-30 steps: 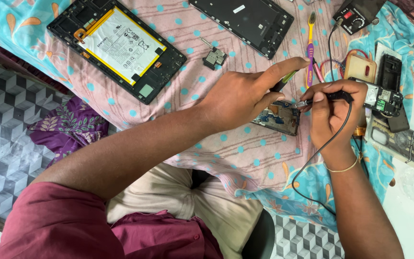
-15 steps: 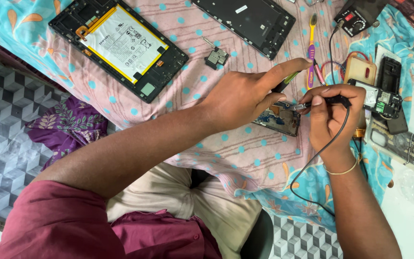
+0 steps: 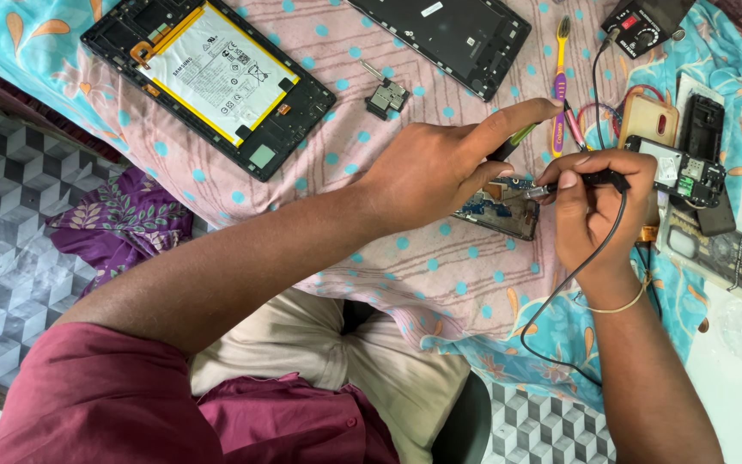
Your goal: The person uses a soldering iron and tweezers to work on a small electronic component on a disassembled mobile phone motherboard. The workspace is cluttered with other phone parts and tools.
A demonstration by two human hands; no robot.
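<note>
Head view: two hands (image 3: 427, 172) (image 3: 599, 206), one opened phone (image 3: 500, 210), one soldering iron (image 3: 590, 180).

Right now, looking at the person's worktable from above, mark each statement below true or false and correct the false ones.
1. The right hand holds a corded soldering tool over the small circuit board. True.
2. The opened tablet lies at the far right of the table. False: it lies at the upper left.
3. The left hand rests on the small circuit board. True.
4. The toothbrush is held in the left hand. False: it lies loose on the cloth.
5. The cloth is plain white. False: it is pink and blue, with dots.
</note>
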